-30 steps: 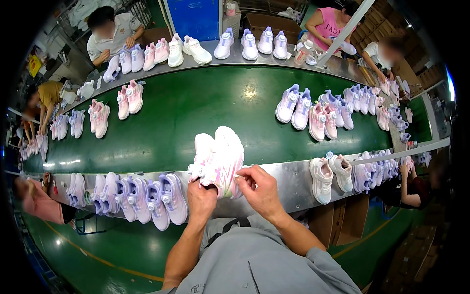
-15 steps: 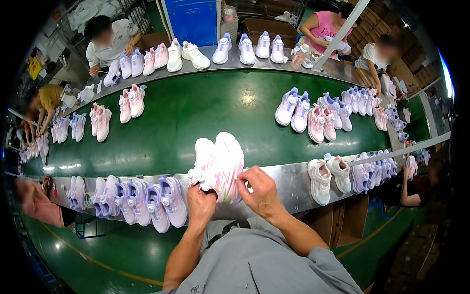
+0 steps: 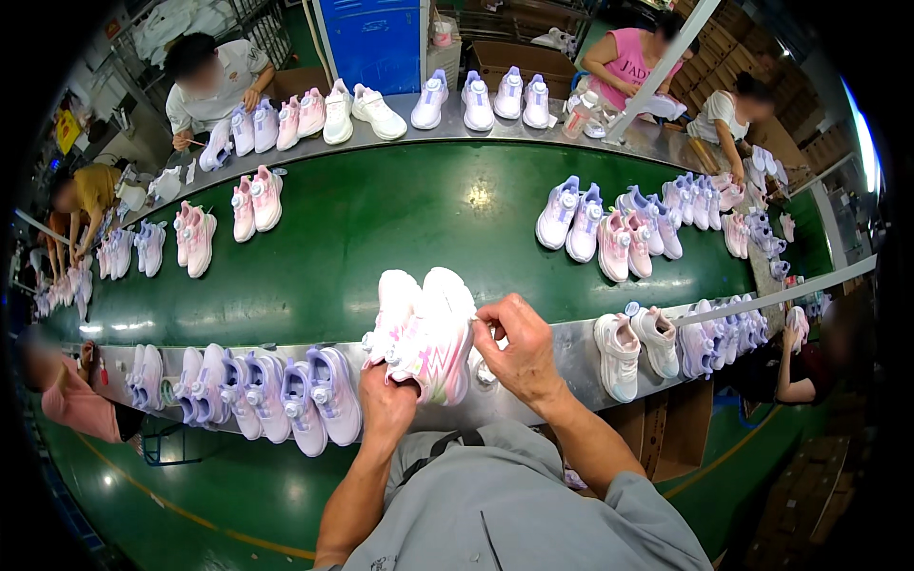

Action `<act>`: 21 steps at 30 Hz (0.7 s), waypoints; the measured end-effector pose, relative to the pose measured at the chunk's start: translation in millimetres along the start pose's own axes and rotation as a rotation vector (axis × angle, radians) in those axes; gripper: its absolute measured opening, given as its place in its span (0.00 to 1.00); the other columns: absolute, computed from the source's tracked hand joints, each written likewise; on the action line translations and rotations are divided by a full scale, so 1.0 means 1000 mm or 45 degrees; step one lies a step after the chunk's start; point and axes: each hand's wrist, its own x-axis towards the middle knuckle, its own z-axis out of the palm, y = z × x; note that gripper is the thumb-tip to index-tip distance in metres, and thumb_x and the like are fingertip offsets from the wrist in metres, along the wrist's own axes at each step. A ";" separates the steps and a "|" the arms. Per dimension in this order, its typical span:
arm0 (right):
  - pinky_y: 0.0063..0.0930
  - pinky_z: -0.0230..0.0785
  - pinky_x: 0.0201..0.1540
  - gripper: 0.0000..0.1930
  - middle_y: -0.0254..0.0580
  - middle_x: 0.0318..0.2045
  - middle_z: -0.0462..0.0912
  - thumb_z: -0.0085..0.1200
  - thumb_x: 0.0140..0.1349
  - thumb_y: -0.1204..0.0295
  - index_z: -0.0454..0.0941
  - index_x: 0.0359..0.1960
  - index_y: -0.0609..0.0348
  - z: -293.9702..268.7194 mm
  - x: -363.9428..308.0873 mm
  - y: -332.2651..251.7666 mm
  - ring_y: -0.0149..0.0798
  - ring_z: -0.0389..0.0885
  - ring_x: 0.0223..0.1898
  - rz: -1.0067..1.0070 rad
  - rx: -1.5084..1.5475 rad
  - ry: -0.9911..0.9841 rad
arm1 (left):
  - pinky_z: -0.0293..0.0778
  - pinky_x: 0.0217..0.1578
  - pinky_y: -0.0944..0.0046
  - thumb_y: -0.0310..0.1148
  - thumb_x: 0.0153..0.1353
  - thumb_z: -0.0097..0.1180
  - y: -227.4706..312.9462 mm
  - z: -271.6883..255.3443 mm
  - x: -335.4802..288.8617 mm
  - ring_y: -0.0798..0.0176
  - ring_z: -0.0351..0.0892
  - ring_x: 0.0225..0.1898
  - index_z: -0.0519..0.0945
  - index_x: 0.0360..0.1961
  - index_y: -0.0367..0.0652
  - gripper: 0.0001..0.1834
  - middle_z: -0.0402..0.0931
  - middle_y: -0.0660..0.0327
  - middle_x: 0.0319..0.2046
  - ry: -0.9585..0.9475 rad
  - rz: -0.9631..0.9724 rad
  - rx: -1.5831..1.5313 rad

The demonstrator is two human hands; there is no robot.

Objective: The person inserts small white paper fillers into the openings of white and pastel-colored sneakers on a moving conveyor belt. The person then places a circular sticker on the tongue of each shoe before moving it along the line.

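A pair of pink-and-white sneakers (image 3: pixel 440 328) is held up over the metal ledge, toes pointing away from me, the right shoe's side turned up. My left hand (image 3: pixel 387 400) is closed around them at the heel end, with its fingers partly hidden inside and behind the shoes. My right hand (image 3: pixel 523 350) is pinched beside the right shoe's outer edge, near the forefoot. A small white bit seems to show at its fingertips, too small to name. Below that hand, a small whitish round thing (image 3: pixel 486 374) lies on the ledge.
Lavender sneakers (image 3: pixel 335 395) line the ledge on my left; cream sneakers (image 3: pixel 619 357) stand on the right. Several pairs sit on the green belt (image 3: pixel 381 219). Co-workers, one in a pink shirt (image 3: pixel 628 62), work along the far ledge. An open cardboard box (image 3: pixel 678 433) is below right.
My right hand has moved up along the shoe's outer edge, from the midfoot toward the forefoot. The held sneakers have shifted slightly nearer to me.
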 end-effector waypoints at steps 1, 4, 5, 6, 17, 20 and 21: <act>0.29 0.73 0.29 0.07 0.42 0.29 0.79 0.65 0.58 0.81 0.80 0.36 0.63 -0.002 0.004 0.001 0.36 0.79 0.25 0.000 -0.005 0.000 | 0.77 0.47 0.49 0.22 0.54 0.56 0.009 -0.001 0.001 0.35 0.84 0.45 0.85 0.40 0.30 0.13 0.86 0.42 0.40 -0.019 0.026 0.009; 0.37 0.73 0.29 0.06 0.45 0.30 0.79 0.65 0.59 0.80 0.80 0.36 0.62 -0.007 0.015 0.000 0.43 0.80 0.26 0.025 -0.013 -0.029 | 0.76 0.47 0.49 0.22 0.54 0.57 0.013 -0.004 0.001 0.34 0.83 0.45 0.85 0.39 0.30 0.12 0.86 0.41 0.39 -0.083 0.069 0.035; 0.36 0.74 0.30 0.06 0.45 0.30 0.79 0.65 0.60 0.80 0.80 0.36 0.63 -0.008 0.019 -0.001 0.43 0.80 0.27 0.047 -0.031 -0.039 | 0.76 0.47 0.49 0.23 0.54 0.57 0.011 -0.005 0.001 0.33 0.83 0.45 0.85 0.39 0.30 0.12 0.86 0.41 0.39 -0.105 0.078 0.042; 0.34 0.73 0.29 0.06 0.44 0.30 0.79 0.65 0.60 0.80 0.80 0.36 0.63 -0.008 0.021 -0.001 0.40 0.79 0.26 0.056 -0.014 -0.039 | 0.76 0.47 0.49 0.23 0.54 0.57 0.010 -0.004 -0.001 0.33 0.83 0.45 0.85 0.39 0.30 0.12 0.86 0.41 0.39 -0.087 0.076 0.034; 0.31 0.74 0.30 0.07 0.42 0.31 0.79 0.66 0.60 0.80 0.80 0.36 0.62 0.009 -0.025 0.000 0.38 0.80 0.27 0.032 -0.010 -0.180 | 0.77 0.50 0.49 0.23 0.56 0.56 -0.013 0.001 -0.001 0.37 0.84 0.48 0.86 0.46 0.33 0.16 0.87 0.43 0.43 -0.090 -0.162 0.116; 0.35 0.75 0.32 0.07 0.43 0.31 0.79 0.66 0.58 0.81 0.80 0.35 0.61 0.014 -0.030 -0.002 0.44 0.81 0.29 -0.085 -0.057 -0.221 | 0.77 0.47 0.45 0.26 0.55 0.57 -0.009 0.001 0.004 0.32 0.83 0.46 0.86 0.45 0.34 0.16 0.86 0.40 0.42 -0.091 -0.281 0.125; 0.35 0.75 0.32 0.07 0.44 0.31 0.78 0.66 0.57 0.81 0.80 0.35 0.61 0.014 -0.031 -0.004 0.45 0.81 0.30 -0.111 -0.073 -0.230 | 0.77 0.47 0.45 0.26 0.56 0.57 0.000 0.002 0.006 0.32 0.83 0.46 0.85 0.45 0.34 0.16 0.86 0.40 0.42 -0.081 -0.319 0.140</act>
